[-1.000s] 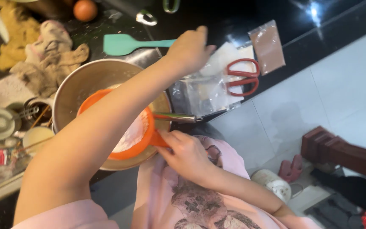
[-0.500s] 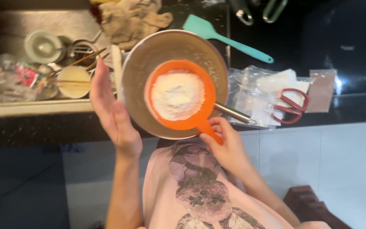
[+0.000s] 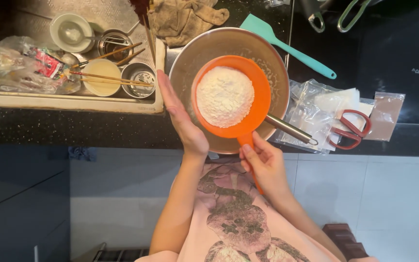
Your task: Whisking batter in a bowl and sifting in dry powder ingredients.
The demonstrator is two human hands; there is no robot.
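An orange sieve point(image 3: 260, 97) heaped with white flour point(image 3: 224, 95) hangs over a large metal bowl point(image 3: 204, 48) on the dark counter. My right hand point(image 3: 263, 162) is shut on the sieve's orange handle at the bowl's near rim. My left hand point(image 3: 180, 119) is open and flat, fingers straight, its palm against the sieve's left side. A metal handle point(image 3: 292, 130) sticks out from under the sieve to the right.
A teal spatula point(image 3: 287, 46) lies behind the bowl. Red scissors point(image 3: 350, 128) rest on clear plastic bags point(image 3: 316, 109) at right. A sink point(image 3: 73, 103) at left holds cups, bowls, chopsticks and a plastic bag. A beige cloth point(image 3: 185, 17) lies at the back.
My left hand came back from the bags at right, passed the bowl's left side and now rests flat against the sieve. The view has shifted; my right hand still grips the handle.
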